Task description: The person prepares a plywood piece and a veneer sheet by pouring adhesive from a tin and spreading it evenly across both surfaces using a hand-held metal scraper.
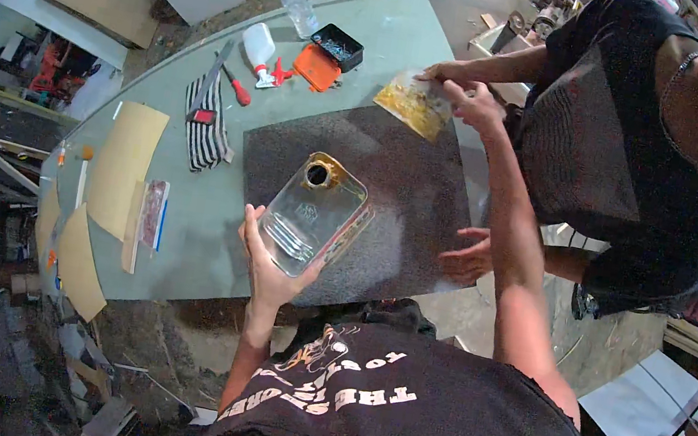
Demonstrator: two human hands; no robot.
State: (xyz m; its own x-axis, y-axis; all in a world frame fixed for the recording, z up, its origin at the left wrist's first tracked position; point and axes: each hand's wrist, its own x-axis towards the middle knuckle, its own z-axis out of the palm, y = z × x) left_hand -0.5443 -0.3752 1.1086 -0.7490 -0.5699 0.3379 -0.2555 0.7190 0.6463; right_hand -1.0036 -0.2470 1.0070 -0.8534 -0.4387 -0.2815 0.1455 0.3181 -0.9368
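Observation:
My left hand (pixel 262 266) grips the lower end of a rectangular metal can (pixel 298 221), tilted over the dark mat. The can's round opening is ringed with amber residue, and its top faces up toward me. My right hand (pixel 478 109) reaches to the far right, its fingers closed at the upper corner of a flat sheet (pixel 412 108) smeared with glossy yellow-amber stuff. A co-worker's hand (pixel 439 70) is at the same sheet's upper edge. The co-worker's other hand (pixel 469 254) hangs open beside the mat's right edge.
The dark mat (pixel 423 211) lies on a pale green table (pixel 179 255). Left of it are a striped cloth (pixel 204 140), red-handled screwdriver (pixel 241 93), spray bottle (pixel 259 50), water bottle (pixel 298 7), black box (pixel 338 45), orange lid (pixel 316 69) and curved tan sheets (pixel 127 165).

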